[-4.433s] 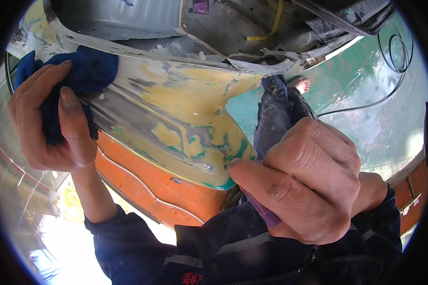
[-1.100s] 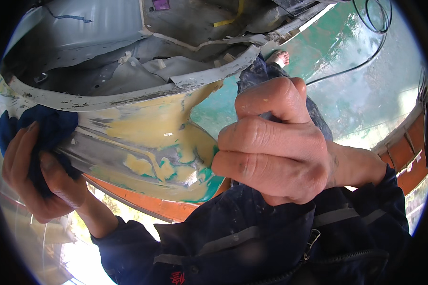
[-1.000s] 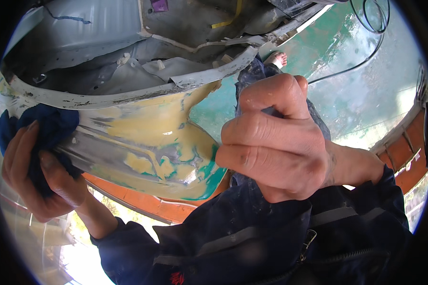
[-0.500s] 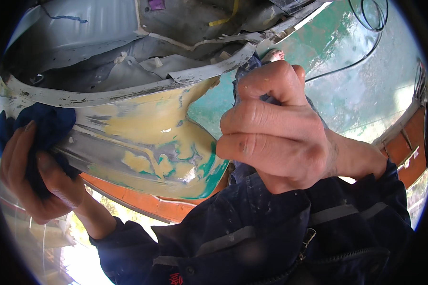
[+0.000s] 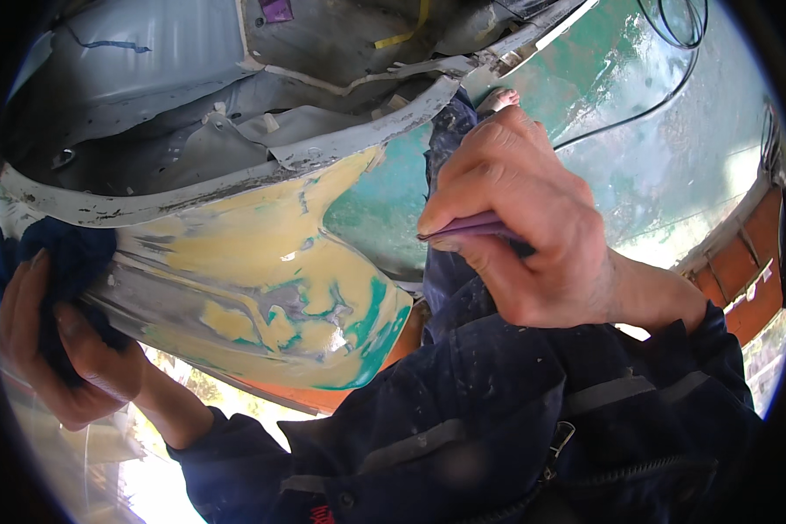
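A car body panel (image 5: 236,247) curves across the left and middle, patched with yellow filler, grey bare areas and green along its lower edge. My left hand (image 5: 92,358) grips a bunched dark blue cloth (image 5: 65,258) at the panel's left end. To the right of the panel, my right hand (image 5: 533,223) is raised and closed. Between its thumb and fingers it pinches a thin folded purple sheet of sandpaper (image 5: 467,227), seen edge-on and apart from the panel. Most of the sheet is hidden inside the hand.
Above the panel runs the grey metal rim (image 5: 236,186) of an opening in the car. Inside lie a purple piece (image 5: 276,10) and a yellow strip (image 5: 403,35). A black hose (image 5: 637,115) crosses the green floor (image 5: 585,79). An orange surface (image 5: 742,279) stands at the far right.
My right hand has turned, so the purple sheet now shows between thumb and fingers. My left hand and the cloth sit slightly lower in view. The panel appears shifted a little left and down.
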Demonstrator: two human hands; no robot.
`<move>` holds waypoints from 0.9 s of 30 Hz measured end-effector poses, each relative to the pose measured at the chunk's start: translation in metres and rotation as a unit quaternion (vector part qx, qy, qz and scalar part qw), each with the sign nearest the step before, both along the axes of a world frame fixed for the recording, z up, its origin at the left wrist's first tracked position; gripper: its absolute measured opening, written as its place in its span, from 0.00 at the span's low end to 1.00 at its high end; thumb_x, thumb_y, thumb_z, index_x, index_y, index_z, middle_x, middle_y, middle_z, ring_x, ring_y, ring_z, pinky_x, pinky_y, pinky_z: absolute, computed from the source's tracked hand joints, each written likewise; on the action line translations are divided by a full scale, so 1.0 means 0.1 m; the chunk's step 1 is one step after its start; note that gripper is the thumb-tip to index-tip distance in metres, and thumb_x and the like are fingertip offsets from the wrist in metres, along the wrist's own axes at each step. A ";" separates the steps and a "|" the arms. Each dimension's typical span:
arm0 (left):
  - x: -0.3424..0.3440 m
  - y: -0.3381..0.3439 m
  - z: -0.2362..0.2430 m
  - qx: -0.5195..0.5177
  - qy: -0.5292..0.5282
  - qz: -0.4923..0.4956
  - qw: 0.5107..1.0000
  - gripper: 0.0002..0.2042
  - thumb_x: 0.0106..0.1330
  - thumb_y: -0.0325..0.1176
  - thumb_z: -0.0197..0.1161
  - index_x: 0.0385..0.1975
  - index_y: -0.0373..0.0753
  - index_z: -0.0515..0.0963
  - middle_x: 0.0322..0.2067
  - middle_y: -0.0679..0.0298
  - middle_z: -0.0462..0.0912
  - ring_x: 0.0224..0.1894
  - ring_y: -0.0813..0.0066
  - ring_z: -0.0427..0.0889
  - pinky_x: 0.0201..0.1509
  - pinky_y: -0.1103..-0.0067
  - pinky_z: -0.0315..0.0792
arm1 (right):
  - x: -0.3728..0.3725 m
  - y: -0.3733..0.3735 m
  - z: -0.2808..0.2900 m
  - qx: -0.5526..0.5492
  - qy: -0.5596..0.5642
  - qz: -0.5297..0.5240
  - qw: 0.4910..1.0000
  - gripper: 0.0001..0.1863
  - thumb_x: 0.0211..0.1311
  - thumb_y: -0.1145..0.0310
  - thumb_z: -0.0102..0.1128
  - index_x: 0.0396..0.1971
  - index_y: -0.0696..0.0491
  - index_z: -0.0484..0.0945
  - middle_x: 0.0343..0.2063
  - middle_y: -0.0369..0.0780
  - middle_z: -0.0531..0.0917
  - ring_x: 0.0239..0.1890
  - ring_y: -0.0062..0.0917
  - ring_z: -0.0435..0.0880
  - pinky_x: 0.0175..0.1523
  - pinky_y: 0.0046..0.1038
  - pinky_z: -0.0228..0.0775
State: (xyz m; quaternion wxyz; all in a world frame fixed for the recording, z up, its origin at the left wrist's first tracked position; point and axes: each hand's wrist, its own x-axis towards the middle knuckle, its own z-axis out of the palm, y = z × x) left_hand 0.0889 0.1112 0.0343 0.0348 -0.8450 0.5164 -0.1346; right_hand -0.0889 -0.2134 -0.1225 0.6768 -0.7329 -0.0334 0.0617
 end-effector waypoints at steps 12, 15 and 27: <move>0.03 0.00 0.03 -0.011 0.014 -0.006 1.000 0.18 0.60 0.29 0.55 0.41 0.21 0.85 0.40 0.47 0.91 0.44 0.52 0.90 0.56 0.62 0.83 | 0.34 0.11 -0.07 0.169 -0.140 0.071 0.973 0.11 0.46 0.79 0.73 0.32 0.56 0.83 0.30 0.39 0.83 0.33 0.31 0.81 0.34 0.32 0.66; 0.02 0.00 0.02 -0.018 0.018 -0.004 1.000 0.18 0.59 0.29 0.55 0.41 0.21 0.85 0.40 0.47 0.91 0.44 0.52 0.90 0.56 0.62 0.83 | 0.34 0.20 -0.17 0.097 -0.238 0.033 0.966 0.10 0.43 0.77 0.69 0.30 0.56 0.82 0.28 0.39 0.81 0.29 0.29 0.78 0.32 0.31 0.64; -0.03 0.13 -0.03 -0.026 0.033 0.059 0.997 0.19 0.62 0.27 0.52 0.44 0.18 0.84 0.45 0.44 0.91 0.49 0.47 0.90 0.62 0.58 0.82 | 0.39 0.40 -0.17 0.099 -0.330 -0.033 0.938 0.12 0.40 0.72 0.68 0.29 0.58 0.82 0.26 0.39 0.80 0.24 0.28 0.73 0.29 0.30 0.59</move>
